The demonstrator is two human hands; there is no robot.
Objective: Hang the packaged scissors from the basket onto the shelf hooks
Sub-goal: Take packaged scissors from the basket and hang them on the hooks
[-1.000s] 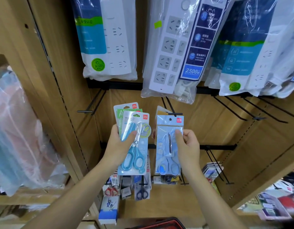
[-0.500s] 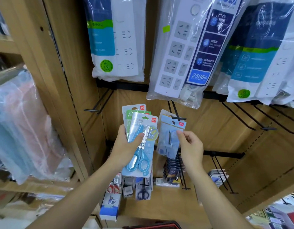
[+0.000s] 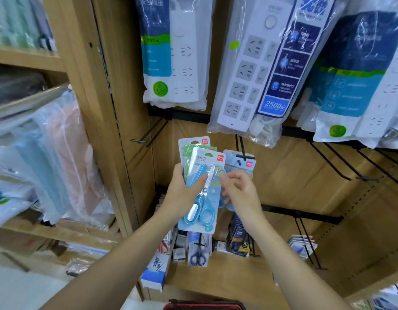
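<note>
My left hand (image 3: 182, 193) grips a fanned stack of packaged scissors; the front pack (image 3: 203, 204) shows blue-handled scissors, with green and blue cards (image 3: 189, 148) behind it. My right hand (image 3: 238, 191) has come to the front pack's right edge, where its curled fingers and thumb pinch the card. Behind my right hand, a light-blue scissors pack (image 3: 242, 163) hangs free on a black hook (image 3: 245, 156). The red-and-black basket rim (image 3: 204, 306) shows at the bottom edge.
Bagged power strips (image 3: 256, 81) hang just above. Bare black hooks (image 3: 350, 162) jut out to the right and one (image 3: 144, 137) to the left. More scissors packs (image 3: 199, 251) hang on the lower row. A wooden upright (image 3: 108, 108) borders shelves of bagged goods.
My right hand let go of the light-blue pack, which stays hanging on the hook, and moved left to the front pack in my left hand. The view tilted slightly.
</note>
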